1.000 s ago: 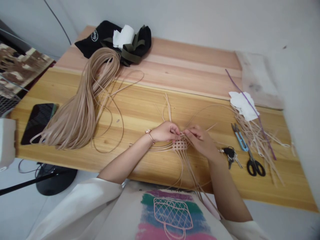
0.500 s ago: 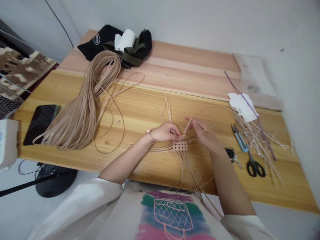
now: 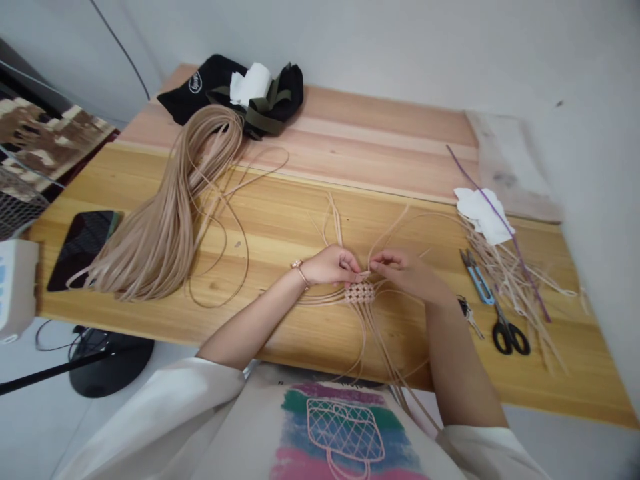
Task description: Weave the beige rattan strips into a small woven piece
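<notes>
Hands: left hand [image 3: 336,265] pinches woven patch [image 3: 359,292] at its far edge; right hand [image 3: 406,272] just right of that pinch, fingertips narrow at a strand [image 3: 387,232], can't tell if gripped.
Woven patch: on table [image 3: 300,340], between the forearms, cords trailing off it.
Strand: half a second ago right hand had it raised; now that hand is lower, nearer the patch, strand arcing away beyond it. Probably means that edge is mid-weave.
Bag logo: white oval logo [image 3: 195,82] on black bag [image 3: 175,100], beyond and left of patch; lettering too blurred.
Shirt print: handbag drawing [image 3: 345,430], near side of patch; black lettering above it cut off, unreadable.
</notes>
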Tool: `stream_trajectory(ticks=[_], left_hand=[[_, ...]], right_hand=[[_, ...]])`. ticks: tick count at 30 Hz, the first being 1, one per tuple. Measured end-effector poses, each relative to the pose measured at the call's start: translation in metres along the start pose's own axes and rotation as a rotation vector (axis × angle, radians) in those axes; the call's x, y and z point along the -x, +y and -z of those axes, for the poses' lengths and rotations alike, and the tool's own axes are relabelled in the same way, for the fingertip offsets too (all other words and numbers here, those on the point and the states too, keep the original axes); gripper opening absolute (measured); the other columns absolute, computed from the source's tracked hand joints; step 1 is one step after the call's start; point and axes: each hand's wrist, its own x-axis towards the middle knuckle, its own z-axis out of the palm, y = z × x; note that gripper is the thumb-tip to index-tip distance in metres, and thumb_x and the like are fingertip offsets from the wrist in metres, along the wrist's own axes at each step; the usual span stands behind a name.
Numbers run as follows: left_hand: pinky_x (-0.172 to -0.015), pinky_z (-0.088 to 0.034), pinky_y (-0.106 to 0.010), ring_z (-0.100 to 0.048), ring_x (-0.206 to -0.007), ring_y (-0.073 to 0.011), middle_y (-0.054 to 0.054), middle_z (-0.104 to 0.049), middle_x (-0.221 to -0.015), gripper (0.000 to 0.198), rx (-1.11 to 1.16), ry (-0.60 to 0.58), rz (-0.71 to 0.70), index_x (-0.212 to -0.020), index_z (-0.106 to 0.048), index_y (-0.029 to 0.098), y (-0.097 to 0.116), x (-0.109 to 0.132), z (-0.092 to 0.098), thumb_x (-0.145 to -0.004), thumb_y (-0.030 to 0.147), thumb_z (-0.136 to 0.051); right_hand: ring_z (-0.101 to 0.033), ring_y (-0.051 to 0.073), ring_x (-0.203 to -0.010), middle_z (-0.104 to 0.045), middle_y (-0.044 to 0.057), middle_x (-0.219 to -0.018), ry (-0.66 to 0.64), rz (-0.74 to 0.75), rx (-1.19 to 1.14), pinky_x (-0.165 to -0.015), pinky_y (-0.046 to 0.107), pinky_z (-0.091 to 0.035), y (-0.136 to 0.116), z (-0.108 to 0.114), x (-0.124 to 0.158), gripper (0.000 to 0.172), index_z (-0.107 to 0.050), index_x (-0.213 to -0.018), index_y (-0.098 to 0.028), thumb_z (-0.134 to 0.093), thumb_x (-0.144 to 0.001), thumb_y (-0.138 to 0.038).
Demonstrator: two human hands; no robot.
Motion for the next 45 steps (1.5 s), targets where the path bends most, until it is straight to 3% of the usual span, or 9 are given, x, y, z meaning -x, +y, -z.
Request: stream_trajectory(ticks=[7, 15, 20, 26, 30, 36, 41, 45], left_hand=[[-0.036, -0.031, -0.012, -0.045, -0.034, -0.0017, 0.004, -0.058, -0.044, 0.014, -0.001, 0.005, 0.025, -0.066, -0.058, 0.008, 0.002, -0.001, -0.003, -0.067, 0.015, -0.071], [-0.038, -0.037, -0.012, -0.053, -0.04, -0.0045, 0.004, -0.059, -0.046, 0.026, 0.03, -0.083, 0.008, -0.07, -0.057, 0.008, -0.004, -0.004, 0.0, -0.06, 0.021, -0.078], [-0.042, -0.043, -0.015, -0.056, -0.042, -0.0062, 0.003, -0.06, -0.047, 0.031, 0.047, -0.111, 0.009, -0.072, -0.057, 0.009, -0.003, -0.003, 0.0, -0.059, 0.026, -0.079], [-0.041, -0.043, -0.017, -0.054, -0.038, -0.0068, 0.002, -0.059, -0.046, 0.037, 0.05, -0.106, 0.011, -0.066, -0.051, 0.011, 0.0, -0.002, 0.0, -0.077, 0.045, -0.061], [-0.041, -0.043, -0.017, -0.053, -0.037, -0.0066, 0.002, -0.058, -0.044, 0.035, 0.047, -0.102, 0.025, -0.066, -0.05, 0.012, 0.001, -0.003, 0.0, -0.079, 0.042, -0.061], [-0.04, -0.041, -0.016, -0.051, -0.036, -0.005, 0.003, -0.056, -0.044, 0.032, 0.009, -0.08, 0.009, -0.065, -0.052, 0.01, 0.003, -0.002, -0.002, -0.08, 0.038, -0.06], [-0.04, -0.039, -0.015, -0.049, -0.036, -0.0041, 0.006, -0.053, -0.044, 0.023, -0.002, -0.038, -0.005, -0.07, -0.054, 0.01, 0.005, -0.001, -0.005, -0.083, 0.029, -0.055], [-0.041, -0.039, -0.015, -0.048, -0.036, -0.0043, 0.006, -0.052, -0.042, 0.02, 0.021, -0.005, -0.007, -0.067, -0.052, 0.011, 0.007, -0.001, -0.007, -0.085, 0.02, -0.05]], right_hand=[[-0.051, 0.011, -0.063, -0.058, 0.0, -0.07, -0.053, -0.031, -0.132, -0.062, 0.026, -0.04, 0.004, -0.004, -0.008, 0.023, -0.06, -0.076, -0.016, -0.053, -0.077, -0.039], [-0.046, 0.007, -0.049, -0.051, -0.004, -0.059, -0.054, -0.232, -0.359, -0.051, 0.022, -0.036, 0.004, -0.014, -0.012, 0.019, -0.055, -0.073, -0.017, -0.057, -0.071, -0.036], [-0.047, 0.007, -0.049, -0.053, -0.004, -0.061, -0.047, -0.189, -0.361, -0.05, 0.021, -0.037, 0.007, -0.017, -0.012, 0.019, -0.056, -0.074, -0.018, -0.06, -0.07, -0.036], [-0.048, 0.006, -0.051, -0.052, -0.005, -0.062, -0.013, -0.189, -0.44, -0.051, 0.02, -0.041, 0.006, -0.019, -0.012, 0.02, -0.054, -0.074, -0.018, -0.061, -0.069, -0.036], [-0.046, 0.005, -0.047, -0.05, -0.006, -0.058, 0.003, -0.24, -0.524, -0.048, 0.018, -0.039, -0.001, -0.02, -0.012, 0.023, -0.052, -0.074, -0.018, -0.063, -0.065, -0.036], [-0.04, 0.005, -0.039, -0.045, -0.008, -0.05, -0.004, -0.346, -0.566, -0.038, 0.017, -0.025, -0.008, -0.019, -0.012, 0.023, -0.047, -0.074, -0.021, -0.06, -0.065, -0.037], [-0.039, 0.004, -0.041, -0.045, -0.008, -0.054, -0.006, -0.319, -0.558, -0.041, 0.018, -0.03, -0.012, -0.018, -0.011, 0.023, -0.047, -0.074, -0.021, -0.059, -0.067, -0.04], [-0.046, 0.007, -0.05, -0.049, -0.005, -0.062, -0.023, -0.274, -0.523, -0.048, 0.02, -0.037, -0.012, -0.013, -0.007, 0.026, -0.05, -0.078, -0.021, -0.059, -0.068, -0.043]])
